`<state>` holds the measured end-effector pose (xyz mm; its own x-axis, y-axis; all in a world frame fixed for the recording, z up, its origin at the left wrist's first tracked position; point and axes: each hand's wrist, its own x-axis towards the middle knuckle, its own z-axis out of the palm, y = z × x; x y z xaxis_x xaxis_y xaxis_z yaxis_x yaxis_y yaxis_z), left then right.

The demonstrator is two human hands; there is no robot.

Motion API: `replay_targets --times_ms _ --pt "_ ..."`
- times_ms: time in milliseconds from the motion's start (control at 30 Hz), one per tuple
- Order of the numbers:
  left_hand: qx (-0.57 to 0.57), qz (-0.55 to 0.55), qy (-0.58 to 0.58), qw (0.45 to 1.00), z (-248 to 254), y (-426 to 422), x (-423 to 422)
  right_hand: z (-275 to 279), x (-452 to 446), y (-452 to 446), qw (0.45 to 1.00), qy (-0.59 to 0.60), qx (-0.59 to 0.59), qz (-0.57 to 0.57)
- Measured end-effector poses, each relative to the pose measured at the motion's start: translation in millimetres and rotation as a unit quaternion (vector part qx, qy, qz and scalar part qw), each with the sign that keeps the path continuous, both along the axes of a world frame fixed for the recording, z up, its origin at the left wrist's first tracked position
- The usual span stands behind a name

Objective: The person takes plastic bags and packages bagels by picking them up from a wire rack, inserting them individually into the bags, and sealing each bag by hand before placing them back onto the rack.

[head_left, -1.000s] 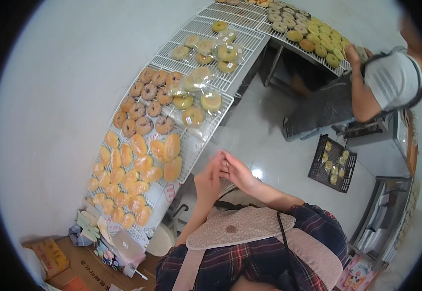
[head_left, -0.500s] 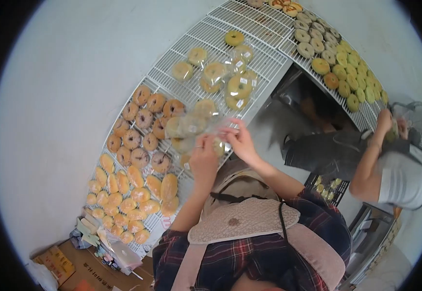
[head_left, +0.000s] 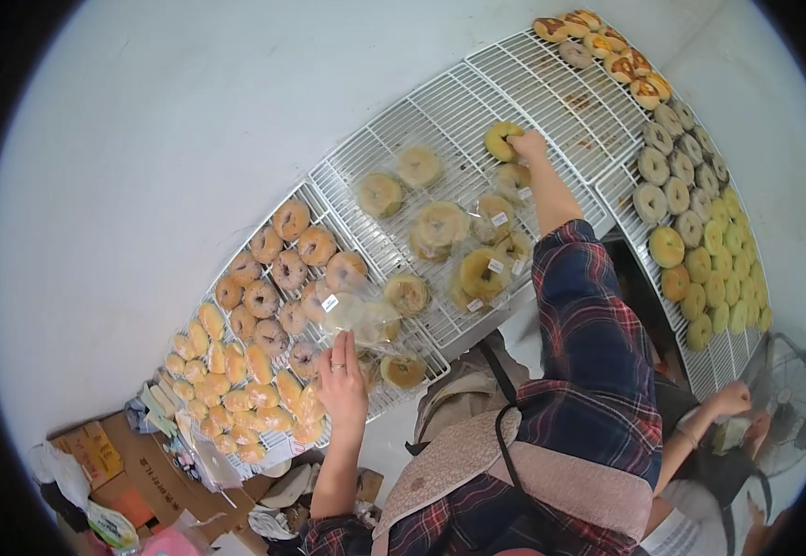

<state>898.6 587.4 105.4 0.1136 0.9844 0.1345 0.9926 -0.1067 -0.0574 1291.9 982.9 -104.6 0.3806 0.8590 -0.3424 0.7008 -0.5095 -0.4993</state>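
My right hand (head_left: 527, 145) reaches to the far part of the rack, its fingers closed on a bare yellow-green bagel (head_left: 502, 139). Nearer me, my left hand (head_left: 343, 382) has its fingers stretched forward against a clear plastic bag (head_left: 361, 320) with a small white label; its thumb is hidden, and the bag's edge appears pinched. Around the bag lie brown bagels (head_left: 289, 270). Several bagged bagels (head_left: 441, 225), some with white labels, rest on the white wire rack (head_left: 394, 139) between my two hands.
Glossy oval buns (head_left: 259, 363) fill the rack's near left end. A side rack at right carries grey bagels (head_left: 676, 195) and green ones (head_left: 732, 264). Filled breads (head_left: 621, 67) sit at the far corner. A co-worker's arm (head_left: 699, 426) is near a fan (head_left: 797, 389). Cardboard (head_left: 167, 473) lies below left.
My right hand has left the bag beside my left hand and stretched away to the bare bagel, taking hold of it. My left hand stays by the plastic bag. The view has turned.
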Motion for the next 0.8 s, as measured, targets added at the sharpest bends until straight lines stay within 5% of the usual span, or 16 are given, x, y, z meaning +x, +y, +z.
replay_targets --times_ms 167,267,333,400,500,567,667,800 --pt "0.047 0.006 -0.035 0.998 3.2 36.5 17.1 -5.8 -7.2 2.5 0.998 0.001 0.045 0.052" --pt "0.082 -0.01 -0.036 0.996 -10.1 68.3 21.3 24.3 -24.5 -23.5 0.984 0.012 0.17 0.053" --pt "0.102 -0.029 -0.022 0.994 -13.2 84.7 22.8 61.1 -46.1 -52.6 0.894 -0.061 0.382 0.225" --pt "0.12 -0.045 -0.005 0.992 -11.3 93.0 26.3 125.4 -71.0 -121.3 0.861 0.026 0.407 0.303" --pt "0.146 -0.063 0.0 0.987 -1.5 94.0 36.7 214.1 -98.0 -241.7 0.875 0.304 0.158 0.343" --pt "0.169 -0.119 0.005 0.978 9.5 89.1 44.7 228.3 -117.6 -294.2 0.836 0.367 0.087 0.398" --pt "0.313 -0.235 0.003 0.92 28.7 59.6 51.3 238.0 -138.9 -327.8 0.826 0.46 0.142 0.292" --pt "0.34 -0.282 -0.043 0.896 53.4 35.0 52.3 253.3 -129.5 -348.5 0.858 0.403 0.195 0.25"
